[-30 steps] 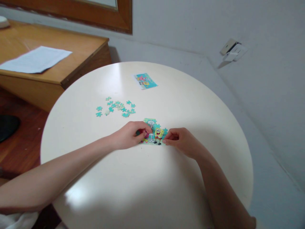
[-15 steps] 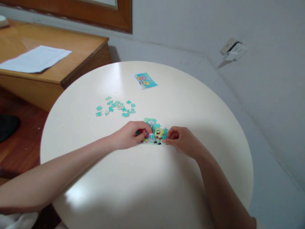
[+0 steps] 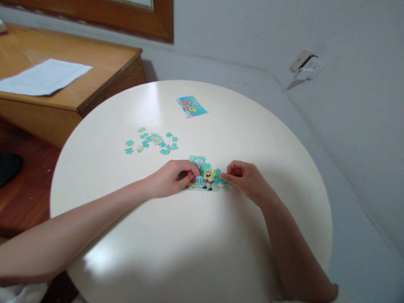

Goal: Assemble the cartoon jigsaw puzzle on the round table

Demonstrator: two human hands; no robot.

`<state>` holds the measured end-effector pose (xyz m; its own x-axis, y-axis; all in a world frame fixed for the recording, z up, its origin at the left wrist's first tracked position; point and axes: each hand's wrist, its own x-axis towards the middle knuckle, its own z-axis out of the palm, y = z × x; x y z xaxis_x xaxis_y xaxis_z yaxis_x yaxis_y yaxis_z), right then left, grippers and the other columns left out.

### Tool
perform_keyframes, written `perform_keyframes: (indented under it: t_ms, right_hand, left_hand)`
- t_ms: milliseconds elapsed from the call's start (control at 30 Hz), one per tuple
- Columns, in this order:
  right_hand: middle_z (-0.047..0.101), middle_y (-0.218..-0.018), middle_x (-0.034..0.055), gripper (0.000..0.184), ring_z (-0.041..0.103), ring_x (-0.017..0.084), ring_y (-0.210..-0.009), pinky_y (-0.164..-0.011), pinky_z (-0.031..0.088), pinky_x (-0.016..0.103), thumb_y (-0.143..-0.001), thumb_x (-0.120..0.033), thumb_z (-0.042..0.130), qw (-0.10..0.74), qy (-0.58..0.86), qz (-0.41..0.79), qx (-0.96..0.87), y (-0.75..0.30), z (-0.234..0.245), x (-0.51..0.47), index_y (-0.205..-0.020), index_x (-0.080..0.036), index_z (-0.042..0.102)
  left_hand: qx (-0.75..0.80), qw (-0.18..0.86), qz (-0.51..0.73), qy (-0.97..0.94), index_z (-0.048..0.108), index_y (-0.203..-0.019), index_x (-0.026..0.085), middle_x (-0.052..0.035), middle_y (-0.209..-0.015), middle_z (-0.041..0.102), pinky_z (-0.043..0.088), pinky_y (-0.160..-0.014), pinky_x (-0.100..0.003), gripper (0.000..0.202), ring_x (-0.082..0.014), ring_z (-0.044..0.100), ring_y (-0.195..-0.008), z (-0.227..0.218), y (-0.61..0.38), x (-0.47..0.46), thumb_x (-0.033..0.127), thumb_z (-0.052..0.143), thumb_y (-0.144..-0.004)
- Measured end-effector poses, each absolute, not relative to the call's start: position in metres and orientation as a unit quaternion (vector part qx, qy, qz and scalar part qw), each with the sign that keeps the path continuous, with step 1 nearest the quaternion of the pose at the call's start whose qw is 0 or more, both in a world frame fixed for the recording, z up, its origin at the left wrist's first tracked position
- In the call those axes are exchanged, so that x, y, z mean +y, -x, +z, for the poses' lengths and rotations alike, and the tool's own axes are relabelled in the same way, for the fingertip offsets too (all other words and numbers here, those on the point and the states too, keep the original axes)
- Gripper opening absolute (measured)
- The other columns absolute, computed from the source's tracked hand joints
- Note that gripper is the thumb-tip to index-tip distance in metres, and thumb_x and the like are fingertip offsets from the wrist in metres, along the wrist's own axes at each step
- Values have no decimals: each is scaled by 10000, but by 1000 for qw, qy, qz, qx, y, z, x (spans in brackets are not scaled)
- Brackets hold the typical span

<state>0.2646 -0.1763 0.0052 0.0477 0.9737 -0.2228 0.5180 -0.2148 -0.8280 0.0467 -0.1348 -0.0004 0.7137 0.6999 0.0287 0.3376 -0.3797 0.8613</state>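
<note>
A partly joined jigsaw puzzle (image 3: 209, 176) with cartoon figures lies flat on the round white table (image 3: 195, 240). My left hand (image 3: 178, 176) rests over its left end, thumb and forefinger curled together on the pink figure and hiding part of it. At the right end, my right hand (image 3: 243, 176) has thumb and forefinger pinched at a small puzzle piece (image 3: 221, 179), mostly covered by the fingertips. Just below, a pale green piece (image 3: 224, 186) shows at the puzzle's lower right edge.
Several loose puzzle pieces (image 3: 153, 141) lie scattered beyond my left hand. A picture card (image 3: 191, 106) with the same cartoon figures lies near the table's far edge. To the left stands a wooden desk (image 3: 104, 50) with paper sheets (image 3: 46, 77). A wall socket (image 3: 304, 63) is at right.
My right hand has shifted slightly right and up, uncovering more of the puzzle's lower right corner. My left hand stays on the left end. The view has moved slightly.
</note>
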Motion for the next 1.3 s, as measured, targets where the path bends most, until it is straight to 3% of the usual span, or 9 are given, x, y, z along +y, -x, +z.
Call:
perform_keyframes:
  t_ms: [233, 500, 800, 1300]
  right_hand:
    - [460, -471, -51, 432, 387, 79, -438, -432, 263, 227, -571, -558, 665, 295, 678, 409, -535, -271, 5, -174, -589, -208, 412]
    - [458, -451, -63, 353, 376, 71, -409, -415, 255, 217, -611, -486, 621, 308, 667, 440, -517, -276, 5, -173, -600, -210, 401]
    - [409, -432, -70, 320, 337, 60, -429, -413, 223, 209, -547, -399, 659, 181, 668, 427, -582, -293, 11, -177, -512, -191, 418]
    - [424, -416, -65, 233, 353, 62, -408, -409, 239, 212, -586, -268, 621, 131, 679, 414, -591, -293, 10, -179, -496, -193, 420]
  left_hand:
    - [322, 463, 202, -801, 609, -804, 150, -29, -758, 607, 440, -628, -229, 189, -115, 534, -671, 1, -46, -136, 109, 441, -727]
    - [321, 467, 220, -794, 608, -788, 147, -39, -758, 606, 462, -635, -240, 191, -121, 552, -681, -2, -46, -136, 112, 431, -723]
    - [335, 451, 234, -793, 594, -724, 154, -27, -758, 608, 482, -655, -256, 195, -121, 563, -711, -8, -44, -133, 119, 404, -703]
    - [331, 454, 222, -797, 608, -719, 150, -33, -746, 601, 482, -658, -258, 214, -125, 560, -702, -8, -44, -133, 96, 401, -698]
